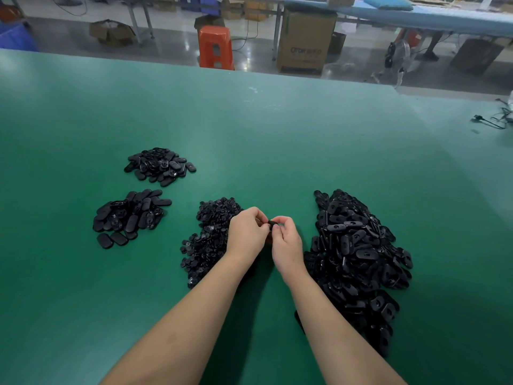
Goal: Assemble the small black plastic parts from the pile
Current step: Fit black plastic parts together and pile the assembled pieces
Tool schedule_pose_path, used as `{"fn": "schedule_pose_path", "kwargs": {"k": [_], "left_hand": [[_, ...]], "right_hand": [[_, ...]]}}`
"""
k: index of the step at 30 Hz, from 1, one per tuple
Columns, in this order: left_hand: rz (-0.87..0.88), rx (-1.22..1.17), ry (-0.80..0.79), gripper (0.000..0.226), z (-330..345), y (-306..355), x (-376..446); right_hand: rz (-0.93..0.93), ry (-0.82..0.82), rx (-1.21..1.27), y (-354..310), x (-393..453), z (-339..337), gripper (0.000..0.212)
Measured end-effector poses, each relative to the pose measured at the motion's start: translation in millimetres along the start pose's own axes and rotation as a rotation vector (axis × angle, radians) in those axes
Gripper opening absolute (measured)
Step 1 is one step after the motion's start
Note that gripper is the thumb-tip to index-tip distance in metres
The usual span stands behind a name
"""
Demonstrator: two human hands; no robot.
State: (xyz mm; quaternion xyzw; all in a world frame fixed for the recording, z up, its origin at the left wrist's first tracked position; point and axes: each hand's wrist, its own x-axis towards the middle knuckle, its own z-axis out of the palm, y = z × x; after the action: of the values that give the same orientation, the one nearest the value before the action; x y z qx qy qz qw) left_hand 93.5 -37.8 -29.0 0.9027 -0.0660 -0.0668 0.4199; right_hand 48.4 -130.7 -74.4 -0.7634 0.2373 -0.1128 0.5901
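Observation:
My left hand and my right hand meet above the green table, and both pinch one small black plastic part between their fingertips. A big pile of black oval parts lies right of my right hand. A pile of small round black parts lies under and left of my left hand. Two smaller heaps of oval parts sit further left, one nearer and one farther.
The table's far edge runs along the top, with an orange stool and a cardboard box on the floor beyond it. Black cables lie at the table's right edge. Bare green surface stretches beyond the piles.

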Motion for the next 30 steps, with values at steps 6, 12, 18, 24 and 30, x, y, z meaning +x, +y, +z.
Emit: {"fn": "schedule_pose_path", "kwargs": {"k": [6, 12, 18, 24, 30], "left_hand": [[0.028, 0.058, -0.021, 0.009, 0.3, 1.4, 4.5], [0.093, 0.185, -0.059, 0.017, -4.9, 2.7, 8.1], [0.103, 0.291, -0.074, 0.041, -11.6, 4.1, 9.0], [0.007, 0.025, -0.161, 0.005, -17.8, -4.7, 10.7], [0.024, 0.006, -0.185, 0.010, -19.6, -4.3, 12.8]], "right_hand": [[-0.015, 0.009, -0.013, 0.3, -1.0, -0.3, 0.018], [-0.024, 0.010, -0.043, -0.4, -0.9, -0.2, 0.024], [-0.026, 0.025, 0.060, -0.1, -1.3, -1.3, 0.024], [-0.011, -0.007, 0.045, 0.4, -2.0, 2.9, 0.020], [-0.042, -0.006, 0.024, 2.1, -2.7, 3.8, 0.017]]}}
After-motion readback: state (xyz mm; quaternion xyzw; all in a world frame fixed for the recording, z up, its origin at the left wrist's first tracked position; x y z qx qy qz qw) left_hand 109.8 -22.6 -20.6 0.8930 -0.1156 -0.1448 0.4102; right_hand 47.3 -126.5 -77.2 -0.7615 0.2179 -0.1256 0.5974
